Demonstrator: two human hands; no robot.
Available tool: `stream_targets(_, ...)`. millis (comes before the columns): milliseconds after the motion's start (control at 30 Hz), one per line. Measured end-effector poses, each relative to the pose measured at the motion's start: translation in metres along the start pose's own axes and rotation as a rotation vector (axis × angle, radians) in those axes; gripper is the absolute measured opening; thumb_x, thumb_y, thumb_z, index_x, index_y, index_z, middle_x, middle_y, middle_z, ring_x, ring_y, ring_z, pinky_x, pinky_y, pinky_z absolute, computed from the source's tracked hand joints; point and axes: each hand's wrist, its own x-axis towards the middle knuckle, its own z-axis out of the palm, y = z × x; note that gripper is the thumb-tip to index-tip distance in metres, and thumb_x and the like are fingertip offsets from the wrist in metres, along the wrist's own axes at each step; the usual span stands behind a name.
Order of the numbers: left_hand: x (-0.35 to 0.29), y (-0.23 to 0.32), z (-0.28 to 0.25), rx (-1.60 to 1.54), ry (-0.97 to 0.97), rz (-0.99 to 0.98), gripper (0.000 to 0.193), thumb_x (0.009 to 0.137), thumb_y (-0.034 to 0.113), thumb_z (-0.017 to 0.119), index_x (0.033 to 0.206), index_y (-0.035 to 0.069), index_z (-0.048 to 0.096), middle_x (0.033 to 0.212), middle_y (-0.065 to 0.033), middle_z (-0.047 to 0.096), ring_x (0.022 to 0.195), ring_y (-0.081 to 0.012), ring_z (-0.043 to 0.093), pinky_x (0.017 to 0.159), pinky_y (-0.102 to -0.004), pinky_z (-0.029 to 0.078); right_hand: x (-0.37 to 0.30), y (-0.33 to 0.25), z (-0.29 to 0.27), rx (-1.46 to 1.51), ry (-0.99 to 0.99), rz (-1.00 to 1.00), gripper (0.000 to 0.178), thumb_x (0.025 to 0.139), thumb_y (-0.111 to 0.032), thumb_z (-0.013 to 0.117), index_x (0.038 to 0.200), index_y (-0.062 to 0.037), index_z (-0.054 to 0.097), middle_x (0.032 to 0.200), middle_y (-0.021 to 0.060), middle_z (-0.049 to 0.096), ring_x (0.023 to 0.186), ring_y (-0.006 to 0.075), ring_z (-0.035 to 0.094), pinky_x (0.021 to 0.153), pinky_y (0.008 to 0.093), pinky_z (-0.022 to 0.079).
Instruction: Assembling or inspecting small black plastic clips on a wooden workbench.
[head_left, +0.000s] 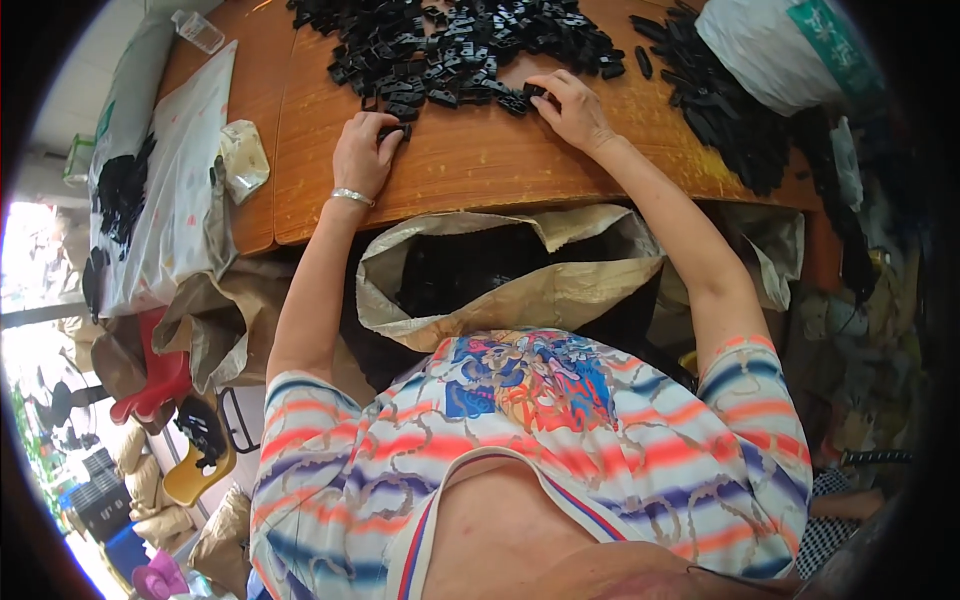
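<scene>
A wide heap of small black plastic parts (pixel 460 62) covers the far middle of the brown wooden table (pixel 450 165). At the heap's near left edge, my left hand (pixel 362 160) is closed, with a small black plastic part (pixel 397 131) between thumb and fingers. My right hand (pixel 575 112) pinches another black plastic part (pixel 535 91) at the heap's near right edge. Its fingers partly cover that piece. Below the table edge, between my forearms, a tan woven sack (pixel 590 285) gapes open with dark contents inside, too dim to make out singly.
Longer black pieces (pixel 720 130) lie heaped on the right beside a stuffed white bag (pixel 765 55). On the left are a clear plastic bottle (pixel 198 31), white plastic sheeting (pixel 175 190) and a clear packet (pixel 244 160). A red chair (pixel 160 375) stands lower left.
</scene>
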Motion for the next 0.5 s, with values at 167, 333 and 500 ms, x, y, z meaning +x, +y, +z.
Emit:
stream_targets(167,-0.004,0.011,-0.002,0.123,0.007,0.201,0.020,0.081,0.015,0.070,0.098,0.006,0.065,0.101,-0.0110,0.063,0.097,-0.0308,0.056,0.085,-0.0383,0.047,-0.015,-0.004,-0.010,0.013,0.001,0.064,0.026,0.083,-0.010,0.065,0.109,-0.0131,0.065,0.098,0.0073,0.063,0.074,0.0238,0.065,0.069,0.0352,0.052)
stream_targets(333,-0.003,0.024,-0.009,0.090,-0.077,0.104,0.030,0.079,0.007,0.071,0.108,0.006,0.062,0.099,-0.0096,0.063,0.094,-0.0266,0.058,0.083,-0.0349,0.048,-0.027,-0.016,-0.026,-0.019,-0.047,0.105,0.028,0.083,-0.010,0.064,0.111,-0.0127,0.064,0.098,0.0073,0.063,0.075,0.0229,0.065,0.070,0.0345,0.052)
stream_targets(500,-0.006,0.037,-0.004,-0.552,-0.032,-0.233,0.036,0.081,-0.002,0.068,0.116,0.003,0.057,0.095,-0.0041,0.062,0.080,-0.0099,0.060,0.068,-0.0238,0.050,-0.036,-0.019,-0.039,-0.026,-0.159,0.188,0.033,0.081,-0.017,0.070,0.112,-0.0094,0.063,0.096,0.0083,0.063,0.082,0.0236,0.066,0.074,0.0346,0.052)
